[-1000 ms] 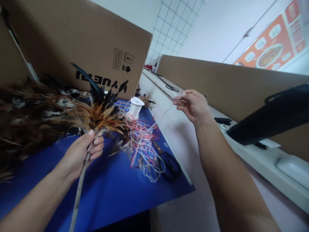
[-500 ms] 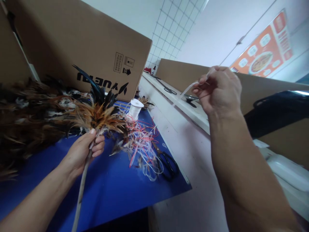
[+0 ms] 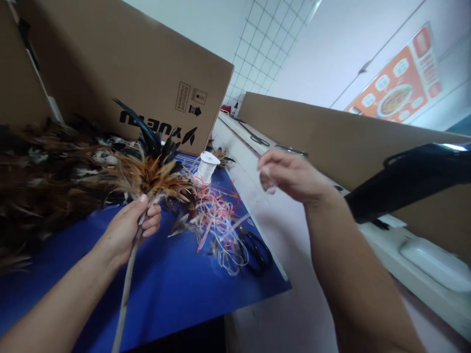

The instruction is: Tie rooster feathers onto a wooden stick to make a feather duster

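Note:
My left hand (image 3: 132, 228) is closed around the grey-brown stick (image 3: 127, 289) of a feather duster, just below its head. The head (image 3: 147, 176) fans out in orange-brown feathers with long dark ones on top. To the right, my right hand (image 3: 281, 174) hangs in the air beyond the blue mat's edge, fingers loosely curled and a little blurred. A pale spot shows at its fingertips; I cannot make it out. Below and apart from it, a blurred whitish strip (image 3: 241, 221) is over a tangle of white and red strips (image 3: 217, 215).
A white spool (image 3: 207, 166) stands behind the tangle, and black-handled scissors (image 3: 255, 247) lie beside it on the blue mat (image 3: 176, 294). Feathers (image 3: 55, 181) are heaped at left before a large cardboard box (image 3: 147, 63). A black bag (image 3: 397, 181) and a white case (image 3: 434, 262) are at right.
My right hand has come down and left, towards the tangle. The whitish strip that was in its fingers is now apart from it, over the tangle. My left hand keeps its grip on the duster.

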`<state>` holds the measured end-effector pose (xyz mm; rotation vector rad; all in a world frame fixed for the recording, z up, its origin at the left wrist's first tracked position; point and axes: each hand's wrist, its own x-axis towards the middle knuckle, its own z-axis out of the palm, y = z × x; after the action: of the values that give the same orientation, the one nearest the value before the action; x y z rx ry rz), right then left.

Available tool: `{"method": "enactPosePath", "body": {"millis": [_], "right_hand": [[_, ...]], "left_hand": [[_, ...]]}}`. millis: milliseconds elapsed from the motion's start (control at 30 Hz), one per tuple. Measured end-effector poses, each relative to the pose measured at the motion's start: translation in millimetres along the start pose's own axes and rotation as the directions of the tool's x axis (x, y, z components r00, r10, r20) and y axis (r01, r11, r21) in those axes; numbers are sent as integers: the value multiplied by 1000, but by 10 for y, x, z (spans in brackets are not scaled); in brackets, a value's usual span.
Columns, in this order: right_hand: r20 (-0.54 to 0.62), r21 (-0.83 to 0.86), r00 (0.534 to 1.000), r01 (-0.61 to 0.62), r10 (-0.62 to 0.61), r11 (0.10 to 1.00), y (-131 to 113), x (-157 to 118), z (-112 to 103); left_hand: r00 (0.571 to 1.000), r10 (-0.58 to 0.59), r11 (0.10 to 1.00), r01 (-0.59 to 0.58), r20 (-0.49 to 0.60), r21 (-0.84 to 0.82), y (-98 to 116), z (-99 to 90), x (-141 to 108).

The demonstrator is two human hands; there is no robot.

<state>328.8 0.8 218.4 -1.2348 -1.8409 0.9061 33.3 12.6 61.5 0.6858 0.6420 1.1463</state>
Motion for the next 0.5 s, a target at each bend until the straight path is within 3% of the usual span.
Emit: {"method": "enactPosePath", "body": {"millis": [67, 100, 133, 200, 233, 367, 500], "right_hand": [[228, -222, 955, -139, 190, 965, 336, 85, 101], [246, -330, 942, -138, 226, 934, 531, 158, 155], [200, -457, 953, -114, 226, 882, 737, 247, 211], [36, -709, 976, -125, 213, 694, 1156, 447, 322], [-17, -737, 977, -156, 213, 658, 1354, 546, 374], [-140, -760, 969, -237, 204, 605, 1964, 852, 517], [-223, -740, 950, -310, 218, 596, 2283, 1026, 547]], "left_hand": [[1000, 8, 1000, -8, 10, 6, 0, 2, 2], [1000, 8, 1000, -8, 14, 7, 1, 4, 3], [1000, 8, 1000, -8, 13, 7, 3, 7, 3], [1000, 7, 1000, -7, -1, 9, 5, 11, 4], [1000, 5, 1000, -5, -9, 10, 5, 12, 4], [1000, -10, 1000, 10, -28, 9, -10, 5, 9], [997, -23, 1000, 24, -69, 17, -32, 5, 20]]}}
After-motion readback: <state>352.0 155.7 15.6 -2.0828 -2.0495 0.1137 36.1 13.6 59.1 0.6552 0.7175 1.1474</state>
